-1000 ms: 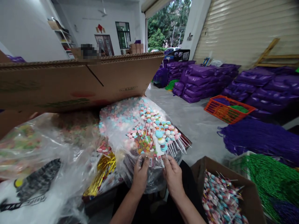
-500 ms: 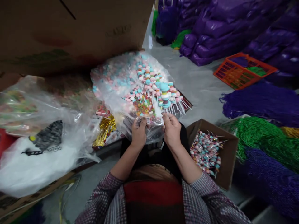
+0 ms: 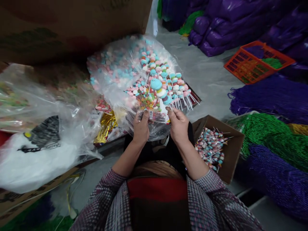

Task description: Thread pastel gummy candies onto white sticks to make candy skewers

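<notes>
My left hand (image 3: 141,127) and my right hand (image 3: 178,123) both pinch the lower edge of a small clear candy packet (image 3: 154,107) with colourful sweets and a barcode label. A stick of stacked blue, white and pink candies (image 3: 160,90) stands up from the packet near my right hand's fingers. Behind it lies a big clear plastic bag (image 3: 125,70) full of pastel lollipops, with a fan of lollipops on white sticks (image 3: 174,86) spilling from its mouth.
A brown cardboard box of lollipops (image 3: 211,147) sits to my right. Gold foil strips (image 3: 106,130) and white plastic bags (image 3: 36,150) lie left. A large cardboard flap (image 3: 72,29) looms behind. Purple and green bead strands (image 3: 271,134), an orange crate (image 3: 257,61) and purple sacks (image 3: 228,29) fill the right.
The view has tipped down from the room to my lap. Both hands stay on the packet, drawn slightly closer to my body; the stacked candy stick has shifted a little left.
</notes>
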`<control>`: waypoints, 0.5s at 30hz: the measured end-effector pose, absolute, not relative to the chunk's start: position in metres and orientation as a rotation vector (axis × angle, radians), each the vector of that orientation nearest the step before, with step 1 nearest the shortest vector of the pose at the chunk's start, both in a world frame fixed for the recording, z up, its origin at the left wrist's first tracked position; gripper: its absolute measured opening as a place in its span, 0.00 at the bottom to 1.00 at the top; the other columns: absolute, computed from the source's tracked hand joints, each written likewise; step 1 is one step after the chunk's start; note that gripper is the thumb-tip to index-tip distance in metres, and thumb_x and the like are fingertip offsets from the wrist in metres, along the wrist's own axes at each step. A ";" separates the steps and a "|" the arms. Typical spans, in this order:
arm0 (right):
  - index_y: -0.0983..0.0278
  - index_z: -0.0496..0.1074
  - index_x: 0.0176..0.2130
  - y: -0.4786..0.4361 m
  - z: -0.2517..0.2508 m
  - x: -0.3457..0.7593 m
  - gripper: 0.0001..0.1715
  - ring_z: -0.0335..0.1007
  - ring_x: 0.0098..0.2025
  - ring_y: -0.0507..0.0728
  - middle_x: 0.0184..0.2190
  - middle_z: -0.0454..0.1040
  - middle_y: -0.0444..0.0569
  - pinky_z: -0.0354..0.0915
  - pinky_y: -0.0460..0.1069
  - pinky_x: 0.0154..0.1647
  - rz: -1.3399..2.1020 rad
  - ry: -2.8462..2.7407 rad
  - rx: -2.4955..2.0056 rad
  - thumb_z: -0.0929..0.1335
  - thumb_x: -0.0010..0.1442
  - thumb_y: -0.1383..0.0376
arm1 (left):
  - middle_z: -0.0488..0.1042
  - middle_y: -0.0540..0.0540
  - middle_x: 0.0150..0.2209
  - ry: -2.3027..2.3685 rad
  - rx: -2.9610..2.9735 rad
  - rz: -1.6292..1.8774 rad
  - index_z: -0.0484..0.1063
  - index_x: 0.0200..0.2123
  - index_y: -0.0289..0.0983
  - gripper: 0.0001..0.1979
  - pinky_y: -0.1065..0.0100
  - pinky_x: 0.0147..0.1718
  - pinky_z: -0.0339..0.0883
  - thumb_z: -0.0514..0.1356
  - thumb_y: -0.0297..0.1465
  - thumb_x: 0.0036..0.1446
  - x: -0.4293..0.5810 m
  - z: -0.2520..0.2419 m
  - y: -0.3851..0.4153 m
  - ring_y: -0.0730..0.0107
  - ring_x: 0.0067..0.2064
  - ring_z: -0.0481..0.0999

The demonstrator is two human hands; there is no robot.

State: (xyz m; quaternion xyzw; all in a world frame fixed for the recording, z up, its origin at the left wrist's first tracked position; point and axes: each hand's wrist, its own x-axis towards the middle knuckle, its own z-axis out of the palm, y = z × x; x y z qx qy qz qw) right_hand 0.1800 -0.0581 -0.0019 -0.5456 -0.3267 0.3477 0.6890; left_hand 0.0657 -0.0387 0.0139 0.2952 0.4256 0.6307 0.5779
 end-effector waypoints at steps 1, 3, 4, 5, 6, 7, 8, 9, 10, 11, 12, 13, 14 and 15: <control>0.59 0.82 0.40 -0.057 -0.003 0.179 0.18 0.75 0.39 0.54 0.36 0.82 0.44 0.71 0.52 0.47 0.744 -0.741 -1.235 0.75 0.57 0.49 | 0.71 0.53 0.25 0.990 0.691 1.463 0.73 0.29 0.41 0.19 0.69 0.23 0.60 0.74 0.47 0.47 0.067 0.013 -0.040 0.74 0.24 0.66; 0.59 0.82 0.40 -0.053 -0.003 0.179 0.17 0.72 0.36 0.53 0.34 0.79 0.42 0.70 0.50 0.44 0.696 -0.763 -1.238 0.73 0.59 0.49 | 0.71 0.53 0.23 0.958 0.672 1.441 0.73 0.29 0.41 0.18 0.69 0.23 0.60 0.74 0.46 0.49 0.069 0.011 -0.040 0.74 0.22 0.65; 0.59 0.81 0.39 -0.051 -0.002 0.180 0.17 0.71 0.35 0.52 0.32 0.78 0.41 0.69 0.49 0.41 0.688 -0.769 -1.229 0.73 0.60 0.49 | 0.71 0.53 0.23 0.940 0.646 1.441 0.73 0.29 0.41 0.17 0.70 0.22 0.59 0.73 0.45 0.51 0.069 0.011 -0.039 0.74 0.22 0.66; 0.59 0.81 0.39 -0.050 0.001 0.182 0.18 0.69 0.32 0.51 0.29 0.75 0.41 0.68 0.47 0.37 0.696 -0.768 -1.215 0.72 0.61 0.49 | 0.71 0.53 0.22 0.925 0.609 1.446 0.73 0.29 0.41 0.16 0.71 0.21 0.59 0.72 0.44 0.53 0.067 0.012 -0.036 0.74 0.22 0.66; 0.59 0.80 0.39 -0.050 0.004 0.186 0.18 0.65 0.28 0.49 0.25 0.72 0.39 0.66 0.46 0.32 0.721 -0.758 -1.193 0.72 0.61 0.48 | 0.72 0.53 0.22 0.909 0.564 1.454 0.73 0.29 0.41 0.14 0.72 0.20 0.59 0.70 0.43 0.57 0.065 0.015 -0.032 0.75 0.22 0.67; 0.59 0.80 0.40 -0.051 0.007 0.190 0.19 0.61 0.24 0.49 0.21 0.67 0.38 0.63 0.45 0.27 0.762 -0.745 -1.166 0.72 0.60 0.47 | 0.72 0.53 0.22 0.889 0.516 1.465 0.73 0.30 0.41 0.13 0.73 0.20 0.59 0.66 0.41 0.61 0.060 0.018 -0.026 0.75 0.23 0.69; 0.58 0.80 0.40 -0.053 0.012 0.194 0.19 0.55 0.20 0.48 0.18 0.61 0.35 0.58 0.44 0.22 0.807 -0.731 -1.139 0.72 0.60 0.47 | 0.73 0.53 0.23 0.861 0.474 1.466 0.73 0.30 0.40 0.13 0.73 0.20 0.61 0.62 0.41 0.65 0.055 0.022 -0.019 0.76 0.24 0.70; 0.58 0.79 0.41 -0.057 0.016 0.199 0.20 0.49 0.17 0.47 0.16 0.55 0.34 0.53 0.44 0.18 0.851 -0.723 -1.111 0.73 0.60 0.46 | 0.74 0.52 0.23 0.832 0.438 1.458 0.73 0.31 0.40 0.15 0.74 0.21 0.62 0.58 0.40 0.69 0.048 0.027 -0.012 0.76 0.24 0.72; 0.58 0.79 0.41 -0.063 0.020 0.203 0.19 0.46 0.16 0.47 0.15 0.52 0.32 0.51 0.44 0.17 0.884 -0.727 -1.090 0.73 0.59 0.47 | 0.75 0.52 0.24 0.805 0.408 1.437 0.73 0.30 0.39 0.18 0.74 0.21 0.62 0.54 0.41 0.71 0.041 0.032 -0.005 0.77 0.25 0.73; 0.58 0.79 0.40 -0.069 0.023 0.208 0.18 0.45 0.16 0.46 0.15 0.51 0.32 0.52 0.43 0.17 0.900 -0.740 -1.071 0.74 0.59 0.48 | 0.75 0.52 0.23 0.785 0.375 1.414 0.73 0.30 0.39 0.21 0.75 0.21 0.62 0.51 0.41 0.72 0.034 0.036 0.001 0.77 0.24 0.74; 0.59 0.79 0.40 -0.076 0.025 0.212 0.17 0.45 0.16 0.46 0.15 0.51 0.32 0.53 0.43 0.17 0.926 -0.759 -1.058 0.75 0.59 0.49 | 0.75 0.52 0.23 0.770 0.343 1.386 0.72 0.29 0.39 0.22 0.75 0.20 0.61 0.50 0.42 0.73 0.027 0.040 0.006 0.78 0.24 0.74; 0.59 0.80 0.39 -0.084 0.026 0.216 0.16 0.47 0.16 0.46 0.15 0.53 0.33 0.55 0.43 0.18 0.946 -0.776 -1.047 0.75 0.59 0.51 | 0.74 0.52 0.21 0.761 0.311 1.359 0.72 0.28 0.39 0.24 0.75 0.19 0.60 0.49 0.43 0.73 0.022 0.044 0.010 0.78 0.23 0.73; 0.59 0.80 0.39 -0.092 0.026 0.219 0.15 0.50 0.16 0.46 0.15 0.55 0.33 0.57 0.44 0.19 0.970 -0.793 -1.044 0.75 0.59 0.52 | 0.73 0.52 0.20 0.754 0.282 1.338 0.71 0.28 0.39 0.25 0.75 0.18 0.59 0.48 0.43 0.73 0.019 0.046 0.012 0.79 0.21 0.72; 0.60 0.81 0.39 -0.100 0.024 0.221 0.14 0.53 0.17 0.46 0.16 0.58 0.35 0.59 0.44 0.20 0.995 -0.815 -1.043 0.75 0.60 0.52 | 0.72 0.53 0.19 0.746 0.263 1.324 0.71 0.27 0.39 0.26 0.75 0.18 0.59 0.46 0.43 0.74 0.017 0.047 0.013 0.79 0.21 0.72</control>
